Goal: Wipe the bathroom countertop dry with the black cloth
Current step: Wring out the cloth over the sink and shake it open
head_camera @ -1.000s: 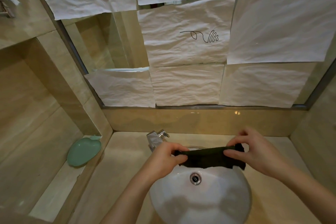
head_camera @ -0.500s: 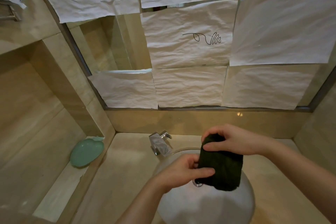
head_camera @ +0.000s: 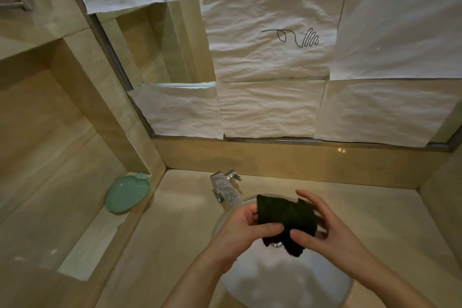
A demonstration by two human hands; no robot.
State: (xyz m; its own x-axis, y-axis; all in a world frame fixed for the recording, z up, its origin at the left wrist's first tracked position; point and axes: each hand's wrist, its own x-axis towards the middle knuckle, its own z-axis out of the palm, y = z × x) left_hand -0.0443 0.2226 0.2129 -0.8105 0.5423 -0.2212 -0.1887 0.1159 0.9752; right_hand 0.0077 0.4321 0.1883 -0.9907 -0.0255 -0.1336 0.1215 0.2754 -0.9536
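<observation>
Cloth: black cloth (head_camera: 286, 219) bunched/folded, held in the air over the basin (head_camera: 287, 287), near the basin's back rim; not touching the countertop (head_camera: 175, 232) yet.
L hand: left hand (head_camera: 246, 229) pinches the cloth's left side, thumb on top, fingers under.
R hand: right hand (head_camera: 325, 227) cups the cloth's right side; thumb presses the lower edge, fingers fairly straight behind it. Looks like a light hold, not a firm clamp.
Step (my guess): still folding the cloth into a pad; wiping not begun.
Risk 1: loose lower corner hangs above the drain (head_camera: 276, 244). If either hand lets go mid-fold, cloth prob. drops into the basin and picks up any water there, so it smears instead of drying.
Risk 2: pad too small or lumpy = poor contact, streaks left on the countertop.
Risk 3: faucet (head_camera: 225, 187) stands at the back edge just left of the hands; a sweep to the back-left corner could snag on it.
Risk 4: green soap dish (head_camera: 127, 194) on the side ledge by the left edge; wide stroke could knock it.
Wetness: can't tell where the countertop is wet, so patches may get missed.
</observation>
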